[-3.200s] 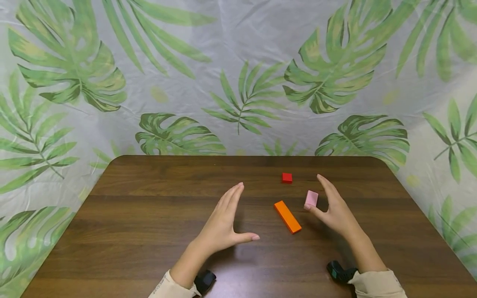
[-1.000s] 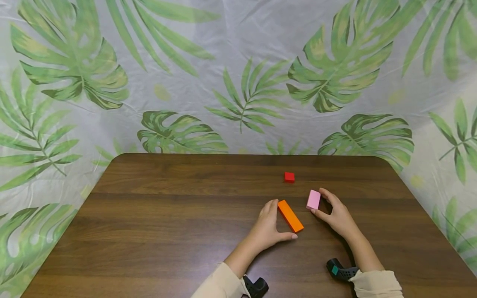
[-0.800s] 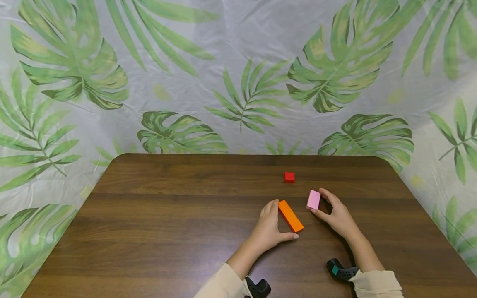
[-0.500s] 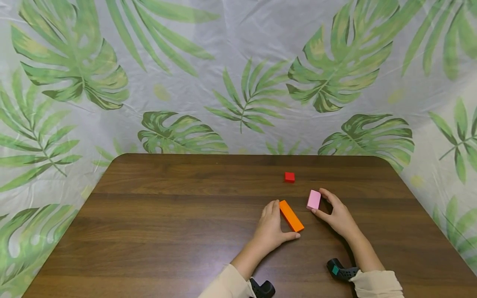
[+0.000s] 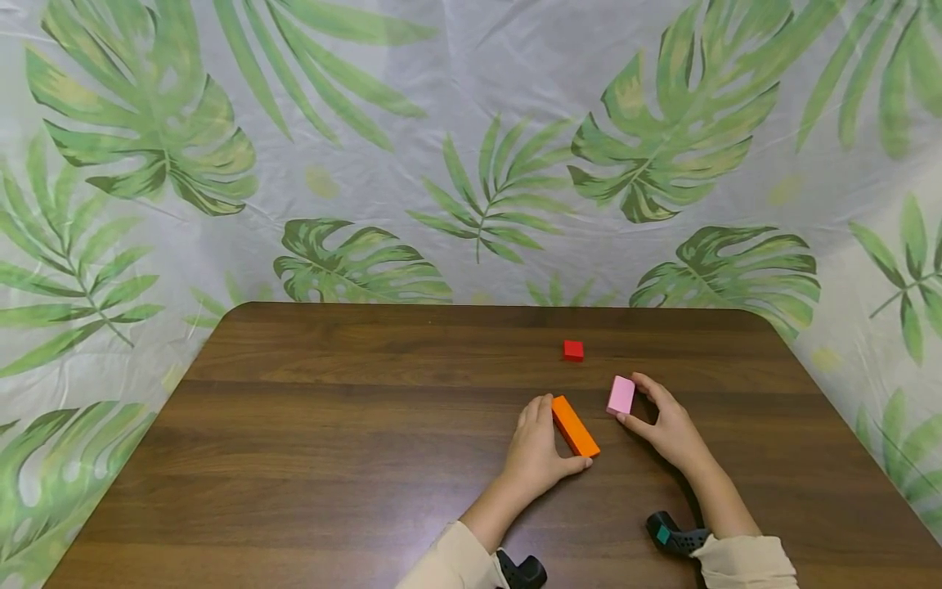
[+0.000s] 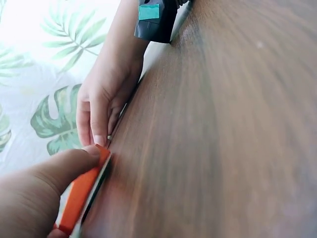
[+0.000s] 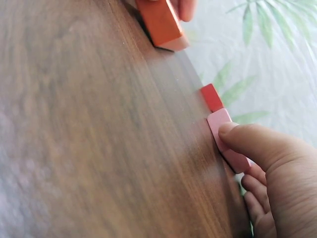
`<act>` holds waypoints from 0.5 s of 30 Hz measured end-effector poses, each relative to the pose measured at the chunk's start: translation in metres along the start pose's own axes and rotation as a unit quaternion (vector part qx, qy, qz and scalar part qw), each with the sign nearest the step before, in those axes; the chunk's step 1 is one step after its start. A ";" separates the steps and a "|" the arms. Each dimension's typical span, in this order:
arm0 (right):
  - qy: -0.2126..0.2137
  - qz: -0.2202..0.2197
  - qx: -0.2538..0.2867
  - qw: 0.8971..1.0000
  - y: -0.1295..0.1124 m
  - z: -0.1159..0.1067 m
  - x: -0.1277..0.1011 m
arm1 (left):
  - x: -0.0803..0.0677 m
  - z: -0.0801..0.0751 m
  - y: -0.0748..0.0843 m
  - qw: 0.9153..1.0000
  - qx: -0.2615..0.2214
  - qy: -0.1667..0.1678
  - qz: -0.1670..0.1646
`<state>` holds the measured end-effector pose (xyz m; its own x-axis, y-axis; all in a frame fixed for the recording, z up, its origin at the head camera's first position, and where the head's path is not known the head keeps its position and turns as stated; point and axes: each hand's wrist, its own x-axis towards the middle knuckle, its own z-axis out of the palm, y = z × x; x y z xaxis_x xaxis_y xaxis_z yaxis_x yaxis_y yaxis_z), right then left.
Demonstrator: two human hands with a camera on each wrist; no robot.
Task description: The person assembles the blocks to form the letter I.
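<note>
Orange wood sits in the left hand (image 5: 536, 451): a long orange block (image 5: 575, 426) lies flat on the surface (image 5: 331, 458), slanted so its far end points up and to the left, and the hand grips it end to end. The fingers curl around the far end while the thumb presses the near end, which the left wrist view shows with the thumb tip (image 6: 74, 161) right on the block's edge (image 6: 81, 191). The block rests on the surface, not lifted.

The right hand (image 5: 666, 425) pinches a small pink block (image 5: 621, 395) just to the right of the orange one. The thumb meets the block's near edge and the fingers arch over its far right side; in the right wrist view the thumb (image 7: 247, 139) lies along the pink block (image 7: 225, 136). That block also stays down on the surface. The two hands are near each other but apart, with a strip of bare wood between the two blocks.

Beyond both, further from the person, a small red cube (image 5: 573, 350) stands alone, apart from the pink block. Cream sleeves (image 5: 743, 560) cover both forearms, each with a black wrist-worn device (image 5: 675, 536) beside the cuff. The dark brown wood-grain surface has rounded far corners, and behind it hangs a pale sheet printed with green leaves (image 5: 471, 164).
</note>
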<state>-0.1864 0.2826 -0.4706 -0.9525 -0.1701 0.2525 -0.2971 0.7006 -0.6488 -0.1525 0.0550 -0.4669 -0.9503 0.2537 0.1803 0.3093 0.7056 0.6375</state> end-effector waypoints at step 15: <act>-0.006 0.007 0.008 1.000 -0.001 0.000 0.000 | -0.004 -0.013 0.002 0.998 -0.058 0.005 0.036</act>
<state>-0.1861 0.2823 -0.4696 -0.9574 -0.1680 0.2348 -0.2842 0.6914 -0.6642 -0.1487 0.0468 -0.4559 -0.9263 0.2945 0.2352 0.3712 0.6047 0.7047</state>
